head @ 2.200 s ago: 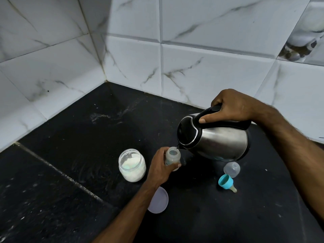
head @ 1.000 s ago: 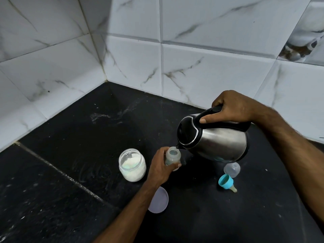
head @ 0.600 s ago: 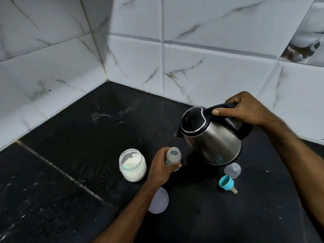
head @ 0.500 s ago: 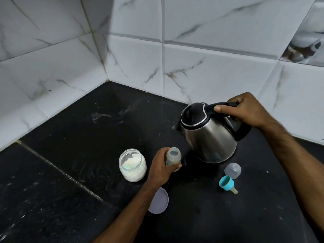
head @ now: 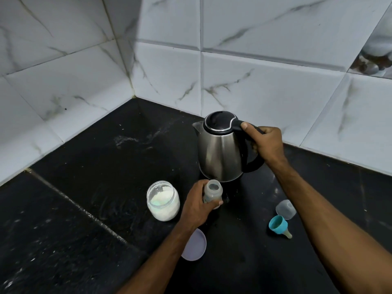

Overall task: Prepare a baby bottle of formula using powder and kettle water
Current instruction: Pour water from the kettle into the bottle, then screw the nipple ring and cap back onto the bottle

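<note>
Two hands: both are occupied over a black stone counter [head: 63,240] backed by white marble-patterned wall tiles [head: 265,85].
Powder jar: a clear glass jar of white powder [head: 163,200], lidless, is stood upright near the counter's middle, just left of the left hand.
Jar lid: a round pale lilac lid [head: 196,245] is laid flat toward the counter's front edge, partly hidden by the left forearm.
Left hand [head: 198,206]: its fingers are wrapped around a small translucent baby bottle [head: 212,193], open-topped and upright.
Kettle: a stainless steel kettle with a black lid [head: 221,148] is held upright behind the bottle.
Right hand [head: 266,143]: it is closed around the black handle.
Bottle parts: a clear plastic cap [head: 285,209] and a teal collar with teat [head: 279,225] are laid together nearer the right edge.
</note>
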The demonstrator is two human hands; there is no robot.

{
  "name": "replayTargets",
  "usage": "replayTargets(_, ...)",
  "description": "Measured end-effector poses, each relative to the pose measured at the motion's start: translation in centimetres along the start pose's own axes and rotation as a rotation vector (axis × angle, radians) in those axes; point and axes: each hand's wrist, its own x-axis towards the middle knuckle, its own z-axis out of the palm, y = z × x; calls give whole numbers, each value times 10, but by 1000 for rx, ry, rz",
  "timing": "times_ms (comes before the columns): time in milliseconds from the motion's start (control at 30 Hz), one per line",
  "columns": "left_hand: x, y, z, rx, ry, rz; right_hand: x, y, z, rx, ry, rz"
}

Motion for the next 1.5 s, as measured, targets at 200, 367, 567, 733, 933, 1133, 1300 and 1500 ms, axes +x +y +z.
replayTargets(200, 0, -3, 1, -2, 10, 9, -1, 19, 30, 95, -1, 33)
replayTargets(367, -1, -3, 1, -9, 3, 9, -3, 26, 44, 114, -3, 18)
replayTargets(567, -1, -3, 1, -13, 3, 12, -3, 29, 48, 131, -12, 2)
replayTargets(733, -1, 0, 0, 0, 14, 16, -5, 27, 44, 106, -71, -20)
replayTargets(933, -1, 2, -3, -14, -7, 9, -19, 31, 22, 18, -59, -45)
replayTargets(1133, -6, 9, -2, -44, -50, 25, -79, 46, -18, -230, 167, -20)
replayTargets(1300, -17, 18, 7, -39, -123, 64, -148, 69, -44, -483, 134, -37)
replayTargets(1500, -38, 19, 21, -36, -200, 74, -199, 85, -55, -685, 98, 36)
